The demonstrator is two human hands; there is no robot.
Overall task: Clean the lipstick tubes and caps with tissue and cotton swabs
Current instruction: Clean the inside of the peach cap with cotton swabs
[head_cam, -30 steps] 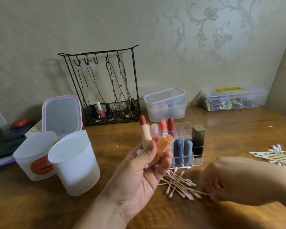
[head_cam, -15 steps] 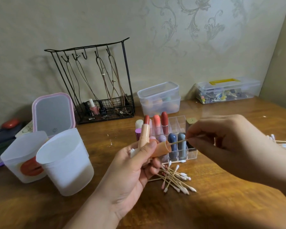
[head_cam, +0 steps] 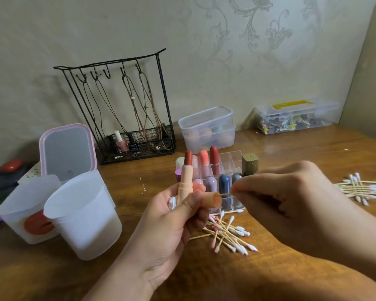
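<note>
Two hands work above a wooden desk [head_cam: 291, 148], shown here in descending order of size. A black wire rack [head_cam: 122, 109] with hanging cords stands against the wall. Two frosted plastic cups [head_cam: 85, 216] sit at the left, just in front of a pink-framed mirror [head_cam: 67, 151]. Stacked clear containers [head_cam: 207, 129] and a clear box with a yellow handle [head_cam: 297, 116] stand along the wall.

The right hand [head_cam: 291, 205] has its fingers curled, and the fingertips pinch the wooden stick of a cotton swab [head_cam: 225, 194]; the swab's far end enters the open mouth of the cap. The left hand [head_cam: 174, 222] is curled around the peach lipstick tube [head_cam: 185, 183], held upright with its red bullet exposed. The same hand holds the peach cap [head_cam: 213, 199] lying sideways, open end toward the right hand, and a bit of white material [head_cam: 172, 203], kind unclear, shows against the palm.

Behind the hands, a clear lipstick organizer [head_cam: 228, 161] holds several capped and uncapped lipsticks. A pile of used cotton swabs [head_cam: 228, 233], some tips stained pink, lies on the desk below the hands; a second swab pile [head_cam: 363, 187] lies at the right edge.
</note>
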